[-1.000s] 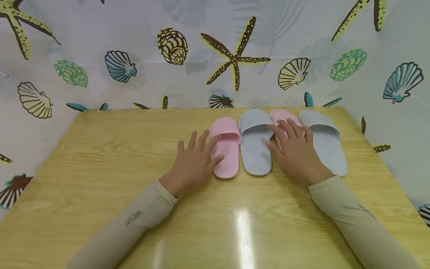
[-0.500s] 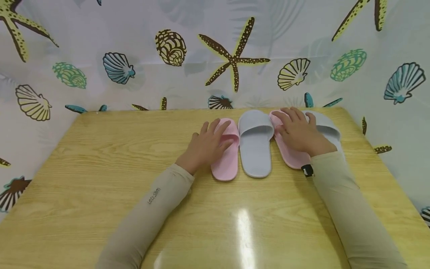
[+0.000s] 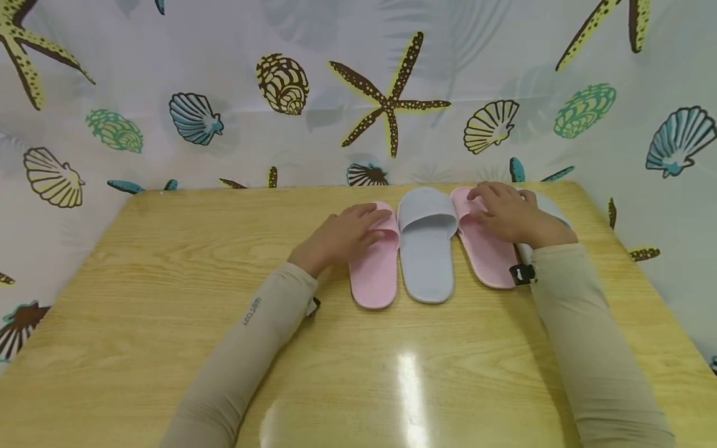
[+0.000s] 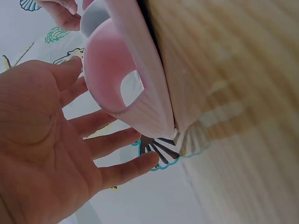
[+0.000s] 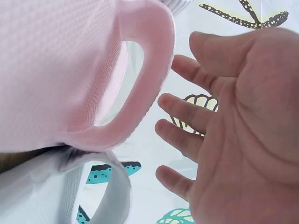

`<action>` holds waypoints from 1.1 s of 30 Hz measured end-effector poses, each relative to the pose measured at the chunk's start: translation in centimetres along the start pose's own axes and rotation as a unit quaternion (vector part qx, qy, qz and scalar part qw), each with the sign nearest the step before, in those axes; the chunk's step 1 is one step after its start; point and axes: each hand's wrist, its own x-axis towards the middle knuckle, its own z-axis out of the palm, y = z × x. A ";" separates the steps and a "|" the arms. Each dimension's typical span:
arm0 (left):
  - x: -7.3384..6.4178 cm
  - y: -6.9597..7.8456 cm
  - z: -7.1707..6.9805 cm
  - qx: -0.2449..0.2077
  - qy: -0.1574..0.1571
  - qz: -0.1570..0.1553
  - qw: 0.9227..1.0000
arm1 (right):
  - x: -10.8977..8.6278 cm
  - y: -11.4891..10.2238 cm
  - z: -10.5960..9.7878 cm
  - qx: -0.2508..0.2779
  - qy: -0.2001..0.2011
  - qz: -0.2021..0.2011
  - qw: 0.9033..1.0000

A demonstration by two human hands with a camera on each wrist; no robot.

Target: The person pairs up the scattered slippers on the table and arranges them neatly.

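Note:
Four slippers stand in a row, so several in all: a pink slipper [image 3: 374,277], a pale grey slipper [image 3: 428,261], another pink slipper [image 3: 490,258] and another grey slipper [image 3: 551,205]. My left hand [image 3: 342,233] hovers over the strap of the leftmost pink one. In the left wrist view its fingers are spread beside the pink strap [image 4: 105,60]. Above the other pink slipper's strap is my right hand [image 3: 512,214], partly hiding the rightmost grey slipper. The right wrist view shows a gap between its loosely bent fingers and the pink strap [image 5: 156,60].
The slippers' toes point to the back edge of the wooden table [image 3: 196,261], close to a white curtain [image 3: 235,130] printed with shells and starfish. Dark wrist devices show at both cuffs, such as the right wrist device [image 3: 522,274].
Both hands have moved: the left went right and up onto the left pink slipper's strap, the right went up and rightward over the other pink slipper. The slippers stay in place.

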 end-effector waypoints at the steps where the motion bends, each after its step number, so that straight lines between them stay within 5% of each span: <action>1: 0.0 -0.1 0.0 -0.009 -0.001 0.007 1.000 | 0.1 0.2 0.1 0.002 -0.001 0.001 1.000; 9: -0.6 -0.6 0.0 -0.033 0.002 0.053 0.998 | 0.5 1.2 0.7 0.015 -0.001 -0.026 1.000; 21: -0.4 -1.3 -0.3 -0.057 -0.014 0.054 0.997 | 1.5 2.5 0.7 0.060 -0.027 -0.030 0.997; 33: -0.6 -1.6 -0.2 -0.039 0.024 0.074 0.996 | 1.1 3.1 0.6 0.040 0.024 -0.057 0.997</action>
